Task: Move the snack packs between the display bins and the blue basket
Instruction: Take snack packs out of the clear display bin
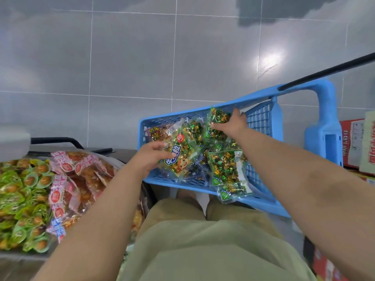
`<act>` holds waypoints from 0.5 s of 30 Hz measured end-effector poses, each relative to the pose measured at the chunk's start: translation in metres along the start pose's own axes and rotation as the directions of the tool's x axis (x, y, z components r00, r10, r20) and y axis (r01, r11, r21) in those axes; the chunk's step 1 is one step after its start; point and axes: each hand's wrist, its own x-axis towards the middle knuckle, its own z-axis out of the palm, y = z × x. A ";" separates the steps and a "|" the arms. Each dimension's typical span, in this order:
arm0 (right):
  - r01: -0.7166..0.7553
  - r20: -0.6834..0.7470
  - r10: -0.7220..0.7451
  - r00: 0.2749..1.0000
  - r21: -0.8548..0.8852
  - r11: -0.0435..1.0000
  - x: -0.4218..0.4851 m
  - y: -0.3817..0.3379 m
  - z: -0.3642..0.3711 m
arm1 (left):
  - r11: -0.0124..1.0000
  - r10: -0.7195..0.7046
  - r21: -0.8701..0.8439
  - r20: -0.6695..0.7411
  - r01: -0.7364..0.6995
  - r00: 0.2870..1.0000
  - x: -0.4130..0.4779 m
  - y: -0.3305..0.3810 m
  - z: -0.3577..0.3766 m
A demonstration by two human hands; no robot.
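The snack pack (177,157) in your grip is a clear film bag of small foil-wrapped sweets with a cartoon label. It is probably light, soft and slick, and its contents can shift, so expect it to sag and swing from any one corner. It lies tilted on the heap at the left end of the blue basket (261,204), and your left hand (149,157) has its fingers (157,143) curled over the bag's left edge, gripping it. A pinch on that sealed edge should carry it; squeezing the middle would only crush the sweets together. Your right hand (233,123) reaches to a second pack (218,118) near the basket's far wall, fingers stretched across it — whether they have closed on the film cannot be told from here. More such packs fill the basket, one draped pack (233,191) hanging over the near rim. Just beside the basket on your left, the display bin (20,255) holds green-wrapped snacks (26,191) and pink-labelled packs (77,175).
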 end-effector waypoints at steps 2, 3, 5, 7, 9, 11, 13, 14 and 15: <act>-0.030 0.000 0.030 1.000 0.056 0.998 0.005 0.000 -0.001 | 0.999 0.023 -0.026 -0.067 -0.025 0.998 0.002 -0.002 0.000; -0.026 -0.025 0.027 0.999 0.066 0.998 0.006 0.002 -0.002 | 0.999 0.032 -0.026 -0.117 -0.036 0.993 0.003 -0.002 -0.001; 0.023 -0.096 -0.016 0.995 0.072 0.997 0.003 0.009 -0.005 | 0.998 0.044 -0.038 -0.199 -0.053 0.979 0.004 -0.002 -0.001; 0.072 -0.137 -0.060 0.989 0.080 0.994 -0.004 0.017 -0.007 | 0.990 0.035 -0.125 -0.207 -0.061 0.978 0.005 0.001 0.000; 0.125 -0.192 -0.108 0.976 0.082 0.989 -0.012 0.024 -0.011 | 0.967 0.011 -0.250 -0.149 -0.048 0.989 0.003 0.005 -0.001; 0.176 -0.245 -0.150 0.958 0.089 0.980 -0.019 0.028 -0.017 | 0.936 0.014 -0.350 -0.057 -0.033 0.998 0.001 0.011 -0.001; 0.199 -0.266 -0.163 0.950 0.113 0.973 -0.027 0.029 -0.022 | 0.893 0.036 -0.448 0.002 -0.031 0.999 0.000 0.015 0.001; 0.201 -0.285 -0.153 0.946 0.147 0.968 -0.032 0.028 -0.025 | 0.871 0.040 -0.491 0.007 -0.031 0.999 0.000 0.017 0.002; 0.202 -0.312 -0.131 0.941 0.206 0.957 -0.036 0.026 -0.028 | 0.848 0.038 -0.530 0.007 -0.028 0.999 0.001 0.018 0.004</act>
